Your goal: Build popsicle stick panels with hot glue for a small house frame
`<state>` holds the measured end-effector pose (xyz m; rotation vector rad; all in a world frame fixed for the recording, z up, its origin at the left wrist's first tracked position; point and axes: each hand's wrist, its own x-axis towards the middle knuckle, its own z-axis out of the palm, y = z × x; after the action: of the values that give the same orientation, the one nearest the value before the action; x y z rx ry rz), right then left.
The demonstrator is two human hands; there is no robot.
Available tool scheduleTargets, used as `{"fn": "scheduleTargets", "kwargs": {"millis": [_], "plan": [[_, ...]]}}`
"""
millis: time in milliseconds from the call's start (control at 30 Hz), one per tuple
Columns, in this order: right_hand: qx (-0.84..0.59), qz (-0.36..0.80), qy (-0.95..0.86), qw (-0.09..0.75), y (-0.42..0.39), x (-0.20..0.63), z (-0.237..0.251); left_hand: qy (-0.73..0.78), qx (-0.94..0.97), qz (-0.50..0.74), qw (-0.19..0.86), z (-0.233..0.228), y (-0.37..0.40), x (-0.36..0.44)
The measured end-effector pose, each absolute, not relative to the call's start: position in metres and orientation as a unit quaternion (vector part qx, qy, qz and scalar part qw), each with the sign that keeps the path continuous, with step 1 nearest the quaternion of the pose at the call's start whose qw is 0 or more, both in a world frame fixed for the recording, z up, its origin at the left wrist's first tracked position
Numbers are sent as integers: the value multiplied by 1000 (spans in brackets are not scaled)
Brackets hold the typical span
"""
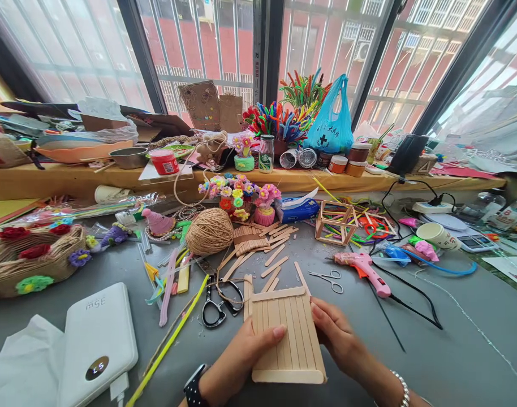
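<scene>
A flat panel of popsicle sticks (289,333) laid side by side, with a cross stick at its top and bottom ends, is held up over the grey table. My left hand (252,353) grips its left side, the thumb flat on the front and the other fingers hidden behind. At the right edge, my right hand (335,333) pinches the panel near its upper corner. Just beyond lie loose popsicle sticks (275,265). Black-handled scissors (216,305) are left of the panel, and small silver scissors (328,278) lie to its upper right.
A pink glue gun (369,271) with a black cord rests on the right. A twine ball (210,232) and a stick-built frame (336,222) stand farther back. A white power bank (99,345) is at the left front. The windowsill (156,183) carries jars, pipe cleaners and a blue bag (332,121).
</scene>
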<state>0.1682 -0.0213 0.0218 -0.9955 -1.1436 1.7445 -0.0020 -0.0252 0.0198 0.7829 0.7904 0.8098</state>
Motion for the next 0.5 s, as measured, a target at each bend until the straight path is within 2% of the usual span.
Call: {"fn": "scheduleTargets", "kwargs": {"millis": [200, 500], "plan": [[-427, 707, -294, 481, -24, 150, 20, 406, 318, 383, 767, 14, -26, 4], [-435, 707, -286, 479, -20, 143, 22, 413, 325, 427, 736, 12, -25, 11]]}}
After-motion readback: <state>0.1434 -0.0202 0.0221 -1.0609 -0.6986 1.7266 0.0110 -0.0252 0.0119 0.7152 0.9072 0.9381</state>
